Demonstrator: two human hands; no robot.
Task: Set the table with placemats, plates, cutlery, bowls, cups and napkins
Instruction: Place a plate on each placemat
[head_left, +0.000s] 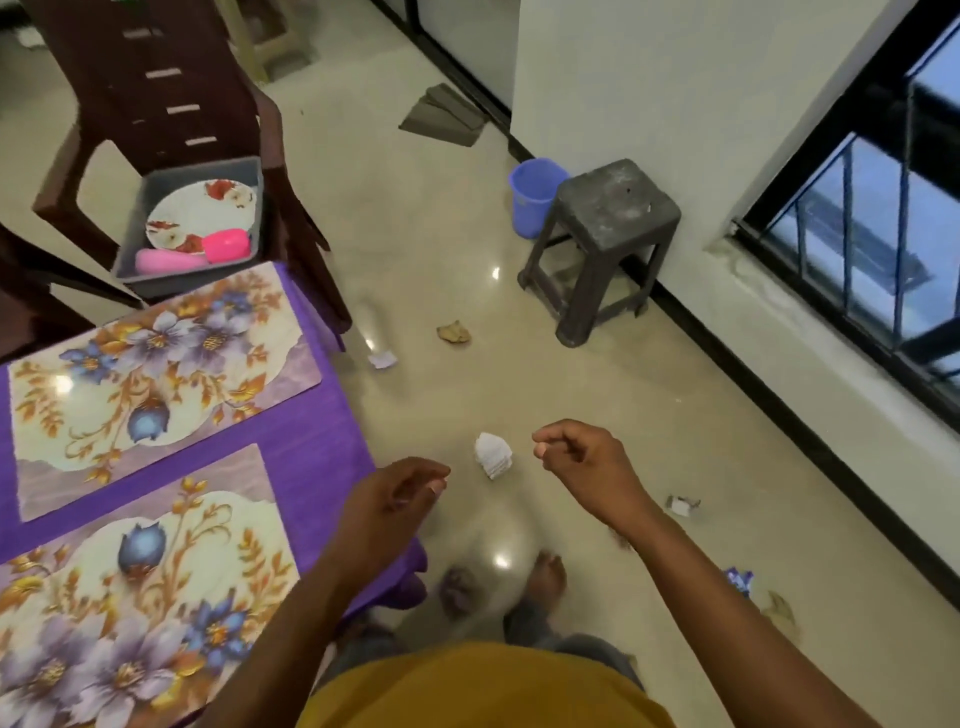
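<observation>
1. Left hand: held in the air just past the right edge of the table, fingers loosely curled toward the thumb. It holds nothing and touches nothing.
2. Right hand: also in the air, over the floor and well clear of the table. Fingers loosely curled, fingertips close to the thumb; whether they pinch anything cannot be told.
3. Napkin: 1 folded white piece, seen between the 2 hands and touching neither. Whether it lies on the floor or is in the air cannot be told.
4. Placemats: 2 floral ones on the purple tablecloth — the far placemat and the near placemat, side by side with a strip of cloth between them. Nothing stands on either.
5. Grey tray: rests on the seat of the brown chair at the table's far end. It holds 1 flowered plate and 2 pink items, their kind unclear.
6. Floor right of the table: 1 dark stool by the wall with 1 blue bucket just beside it on the left, and several scattered paper scraps — otherwise open room from the table edge to the barred window.
</observation>
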